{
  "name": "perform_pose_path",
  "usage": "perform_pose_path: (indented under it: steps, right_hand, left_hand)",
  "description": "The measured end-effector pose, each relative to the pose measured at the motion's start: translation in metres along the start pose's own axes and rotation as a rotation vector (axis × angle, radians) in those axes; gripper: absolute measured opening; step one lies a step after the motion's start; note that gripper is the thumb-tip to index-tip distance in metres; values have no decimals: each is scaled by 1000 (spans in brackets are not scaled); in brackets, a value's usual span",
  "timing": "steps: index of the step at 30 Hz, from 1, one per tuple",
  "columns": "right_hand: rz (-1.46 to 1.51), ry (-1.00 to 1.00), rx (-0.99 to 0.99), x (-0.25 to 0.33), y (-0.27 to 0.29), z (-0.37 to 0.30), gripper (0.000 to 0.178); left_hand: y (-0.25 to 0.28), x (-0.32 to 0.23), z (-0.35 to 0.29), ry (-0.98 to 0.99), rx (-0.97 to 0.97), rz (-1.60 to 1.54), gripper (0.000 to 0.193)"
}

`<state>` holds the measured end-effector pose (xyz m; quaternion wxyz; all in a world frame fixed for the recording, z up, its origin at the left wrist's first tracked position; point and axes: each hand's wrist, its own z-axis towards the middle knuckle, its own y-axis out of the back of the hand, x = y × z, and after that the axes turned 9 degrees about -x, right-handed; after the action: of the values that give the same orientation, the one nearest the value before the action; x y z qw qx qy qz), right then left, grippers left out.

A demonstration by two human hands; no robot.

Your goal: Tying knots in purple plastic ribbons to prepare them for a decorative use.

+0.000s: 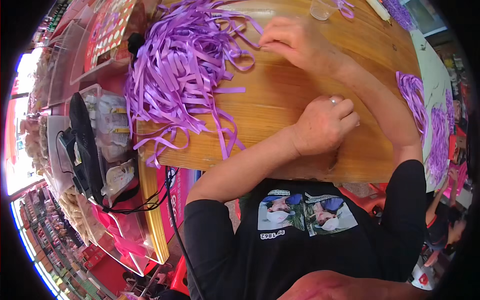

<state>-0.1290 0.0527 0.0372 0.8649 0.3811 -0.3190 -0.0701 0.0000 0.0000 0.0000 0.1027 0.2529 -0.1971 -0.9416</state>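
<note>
Head view, right hand (pixel 295 42) fingers pinching purple ribbon (pixel 185 65), left hand (pixel 325 125) clenched on wooden table (pixel 280 95).

wooden table (pixel 300 100) | clear plastic bins (pixel 107 125) at its left – shop shelves (pixel 55 245) below | bright daylight far left

A right hand (pixel 295 42) pinches one purple strip at the edge of a ribbon heap (pixel 182 65) on a wooden table (pixel 280 100), while the left hand (pixel 325 125) (ring on one finger) rests fisted nearby.
</note>
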Motion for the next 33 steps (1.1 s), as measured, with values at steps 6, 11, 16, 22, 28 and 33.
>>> perform_pose_path:
  steps: [6,11,16,22,28,33]
  right_hand:
    - [-172,173,-10,9,-39,22,12]
    - [-182,69,22,9,-36,23,12]
    - [-204,129,-115,11,-26,21,15]
    - [-441,175,-50,-7,-43,9,19]
    - [79,-164,-331,18,43,9,22]
    - [1575,-116,-589,29,134,-22,17]
  left_hand:
    - [-1,-5,-5,-55,14,-48,13]
    - [1,-5,-5,-119,9,-43,15]
    - [-5,-9,-8,-146,-8,-62,14]
    - [-8,-8,-9,-99,-24,-79,12]
    - [3,-6,-2,-136,-9,-48,15]
    - [1,-6,1,-182,-42,-66,16]
